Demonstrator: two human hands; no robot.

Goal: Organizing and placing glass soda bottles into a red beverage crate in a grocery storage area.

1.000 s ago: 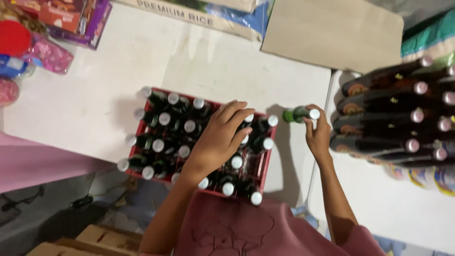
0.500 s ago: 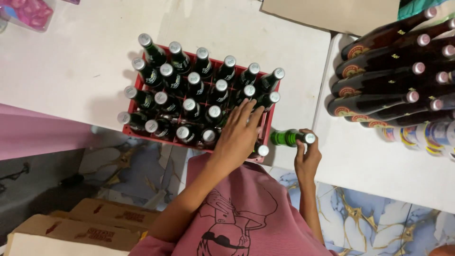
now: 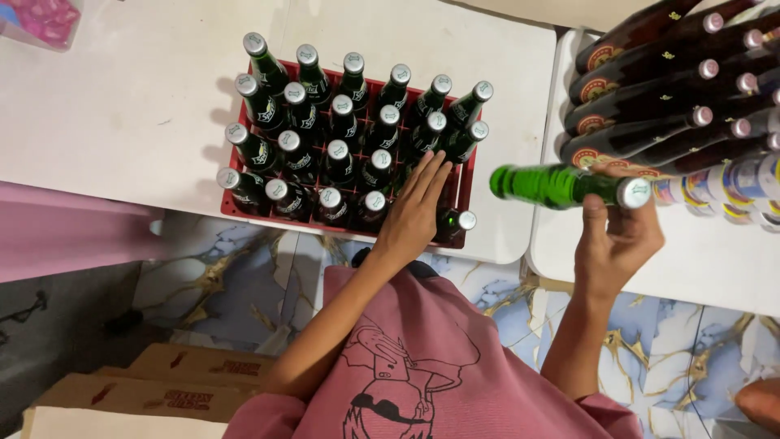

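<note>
Resting flat, fingers together, the left hand (image 3: 418, 207) is lying on bottles in the red crate (image 3: 465, 175), while the right hand (image 3: 613, 240) is clamping a green bottle (image 3: 561, 184) near its cap

Two white tables over a marbled floor

The left table (image 3: 122, 122) carries a red crate (image 3: 465, 175) of green bottles (image 3: 341, 122) under the left hand (image 3: 416, 213), and a clear box (image 3: 41, 20) of pink items at its far corner, well left of that hand. The right table (image 3: 699, 260), just past the right hand (image 3: 613, 244), carries brown bottles (image 3: 650, 106) in rows, with labelled cans (image 3: 731, 191) beside them. On the floor (image 3: 244, 268), near the left elbow, lie cardboard boxes (image 3: 146, 390)
</note>
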